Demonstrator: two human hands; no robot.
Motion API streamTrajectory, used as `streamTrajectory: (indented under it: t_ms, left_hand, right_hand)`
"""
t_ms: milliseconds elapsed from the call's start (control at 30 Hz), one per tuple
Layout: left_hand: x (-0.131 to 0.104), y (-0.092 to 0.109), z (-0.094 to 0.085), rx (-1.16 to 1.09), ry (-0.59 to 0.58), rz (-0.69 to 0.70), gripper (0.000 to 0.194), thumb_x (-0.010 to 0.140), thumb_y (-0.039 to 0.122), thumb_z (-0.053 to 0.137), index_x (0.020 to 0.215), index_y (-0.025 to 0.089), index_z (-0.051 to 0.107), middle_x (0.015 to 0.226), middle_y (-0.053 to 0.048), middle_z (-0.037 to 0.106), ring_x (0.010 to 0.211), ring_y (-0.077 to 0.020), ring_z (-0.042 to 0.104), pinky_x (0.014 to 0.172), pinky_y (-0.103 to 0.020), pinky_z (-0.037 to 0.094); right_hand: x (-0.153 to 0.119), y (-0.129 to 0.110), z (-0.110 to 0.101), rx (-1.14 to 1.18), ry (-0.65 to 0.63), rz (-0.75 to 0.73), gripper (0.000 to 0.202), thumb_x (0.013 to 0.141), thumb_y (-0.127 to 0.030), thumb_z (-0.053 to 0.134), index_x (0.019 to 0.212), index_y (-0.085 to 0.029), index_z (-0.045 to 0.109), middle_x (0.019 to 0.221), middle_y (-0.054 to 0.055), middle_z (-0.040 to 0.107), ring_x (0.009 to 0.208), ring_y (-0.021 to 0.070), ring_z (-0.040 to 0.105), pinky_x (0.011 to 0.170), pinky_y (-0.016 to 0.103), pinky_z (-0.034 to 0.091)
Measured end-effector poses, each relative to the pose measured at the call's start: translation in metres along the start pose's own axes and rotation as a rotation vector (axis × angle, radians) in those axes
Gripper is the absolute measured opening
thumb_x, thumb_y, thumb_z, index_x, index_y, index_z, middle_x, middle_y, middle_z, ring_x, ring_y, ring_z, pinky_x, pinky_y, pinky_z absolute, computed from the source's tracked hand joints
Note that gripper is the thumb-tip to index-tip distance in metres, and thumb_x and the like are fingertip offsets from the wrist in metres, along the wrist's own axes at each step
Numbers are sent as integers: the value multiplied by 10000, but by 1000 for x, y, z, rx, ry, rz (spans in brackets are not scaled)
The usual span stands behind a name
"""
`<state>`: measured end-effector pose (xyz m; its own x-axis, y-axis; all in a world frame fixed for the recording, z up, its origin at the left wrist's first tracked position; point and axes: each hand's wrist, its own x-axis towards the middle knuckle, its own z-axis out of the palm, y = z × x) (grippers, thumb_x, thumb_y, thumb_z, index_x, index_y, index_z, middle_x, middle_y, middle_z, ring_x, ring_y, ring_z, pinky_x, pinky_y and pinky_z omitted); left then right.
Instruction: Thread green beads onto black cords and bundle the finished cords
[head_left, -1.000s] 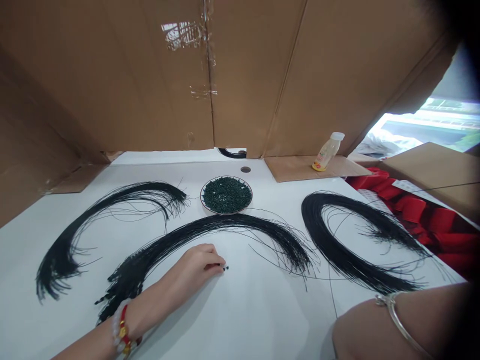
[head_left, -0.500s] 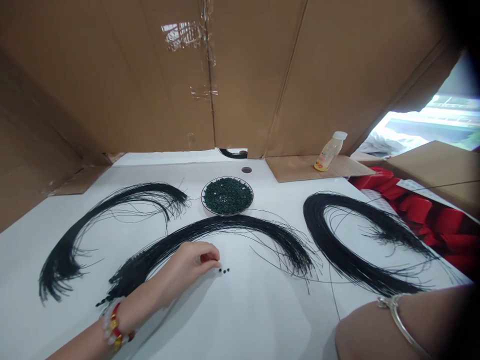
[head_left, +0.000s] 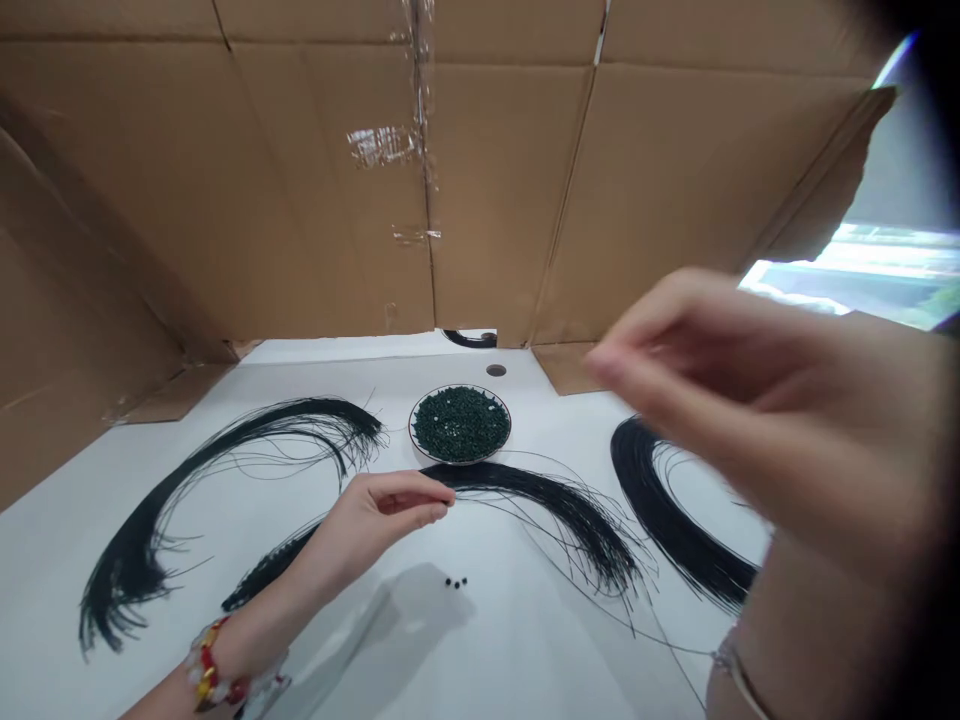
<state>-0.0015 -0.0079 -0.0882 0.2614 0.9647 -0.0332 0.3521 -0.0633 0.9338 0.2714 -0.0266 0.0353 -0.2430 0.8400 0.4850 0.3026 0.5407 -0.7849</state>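
1. Two tips of the left hand (head_left: 382, 512), thumb and forefinger, sit close together above the table (head_left: 547, 640); we cannot tell whether something tiny is pinched between them. If so, a slack grip could drop it.
2. Nearest us, the right hand (head_left: 787, 430) is raised and blurred, its thumb and finger apparently drawn together; we cannot tell whether they hold anything.
3. Three dark grains (head_left: 457, 584) lie loose, close together, between the middle bundle (head_left: 544, 488) and the table's near edge. Being so small, they could scatter if we brushed them.
4. One thin strand runs from that bundle toward the bangle (head_left: 741, 680) on the right wrist; contact is unclear. Should it snag, lifting that arm could drag the bundle.
5. Likewise, the bead bracelet (head_left: 214, 665) on the left wrist could catch loose strands.
6. Toward the far edge, a shallow dish (head_left: 421, 452) of dark green pellets (head_left: 459, 425) sits right against or just beside the bundle. Tugging the strands might jolt it and spill some.
7. Farther out, the left bundle (head_left: 142, 555) and the partly hidden right bundle (head_left: 652, 510) have stray ends that could tangle.
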Motion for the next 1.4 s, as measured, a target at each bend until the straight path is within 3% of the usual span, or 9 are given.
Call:
streamTrajectory:
  t_ms: [67,133,200,367,567,800,967,1100,1400]
  left_hand:
    - [0,16,-10,-159,73,-4,145,798,368,827,912,278,821,917,-7,804,829,-151,703,759,-221,547]
    - [-3,34,-18,-350,115,21,180,739,378,889,877,287,818,838,20,792,764,-121,681,743,-198,542]
    - [-5,50,-25,-473,125,78,191,702,397,920,814,278,821,738,30,764,713,-103,653,733,-182,532]
    - [-8,69,-34,-574,172,171,267,634,462,949,740,245,836,622,15,711,631,-98,602,685,-184,522]
    - [-8,62,-37,-671,79,164,231,715,476,904,819,277,850,663,20,715,672,-89,599,721,-172,531]
    - [-12,59,-41,-552,82,197,275,749,542,854,770,268,837,686,14,704,679,-100,581,687,-178,520]
    - [-18,61,-48,-260,190,351,121,862,400,789,804,310,845,724,10,715,675,-123,599,620,-204,507]
    - [-22,63,-51,-70,282,483,111,879,291,768,813,348,838,708,20,716,660,-148,625,599,-238,508]
    - [-25,66,-54,108,332,631,127,904,282,747,849,376,812,794,44,762,686,-156,678,601,-232,528]
  right_hand:
    - [8,-6,16,60,-117,7,215,920,-335,747,780,-222,628,668,-42,564,561,87,477,448,188,379]
    - [15,-6,34,122,-230,33,183,934,-307,725,793,-225,644,721,-34,598,618,89,524,488,185,405]
    - [18,-3,49,178,-258,56,164,965,-296,681,821,-221,651,814,-13,651,712,105,588,551,192,458]
    - [19,1,76,406,-231,91,219,977,-304,654,798,-198,588,1016,52,703,950,179,690,740,273,562]
    - [15,3,103,543,-73,71,219,948,-252,677,768,-191,569,992,39,694,843,153,703,783,302,597]
    - [11,1,107,439,-66,45,221,954,-229,667,759,-195,569,1006,37,692,854,150,711,785,284,611]
    - [11,-1,105,406,-94,74,212,945,-224,673,757,-198,578,1018,47,709,872,164,708,778,285,614]
    - [9,-3,103,364,-110,87,196,934,-195,663,759,-205,576,1022,47,716,851,166,694,728,272,606]
    - [7,-4,101,376,-127,135,208,925,-207,681,754,-209,564,1052,54,723,891,188,698,776,318,628]
